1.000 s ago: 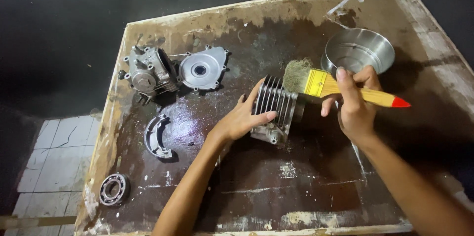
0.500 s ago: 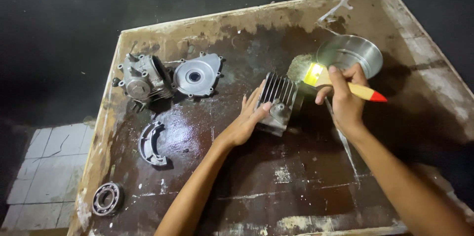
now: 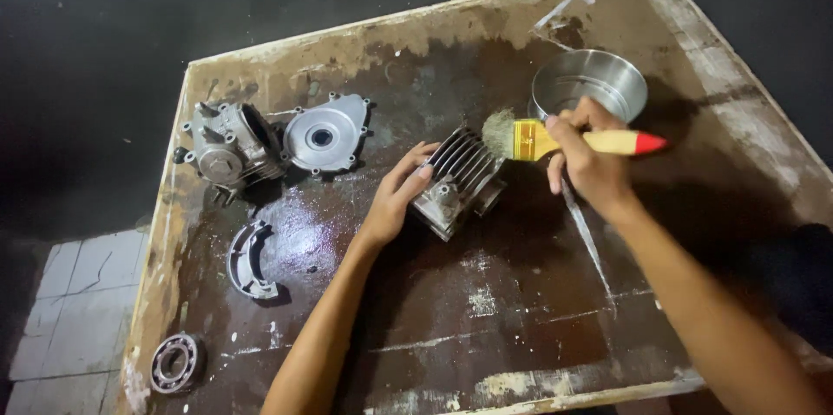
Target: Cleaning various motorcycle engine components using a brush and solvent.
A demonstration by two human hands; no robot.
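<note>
L hand (image 3: 395, 198) grips the near end of a finned metal cylinder (image 3: 460, 179), fingers curled over the fins, part lying tilted on its side mid-board on the wet, stained wooden board (image 3: 538, 311). R hand (image 3: 590, 163) closed round the yellow handle of a paintbrush (image 3: 564, 139) w/ red tip, bristles touching the cylinder's far upper edge; round metal bowl (image 3: 590, 85) just behind the brush. Left of cylinder: round engine cover (image 3: 325, 133), crankcase-type casting (image 3: 227, 144), curved brake shoe (image 3: 247, 259); ball bearing (image 3: 176, 363) at near-left corner, well apart.

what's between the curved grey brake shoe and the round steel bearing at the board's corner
Nothing: the head view shows only bare, wet brown board between the brake shoe and the bearing.
</note>
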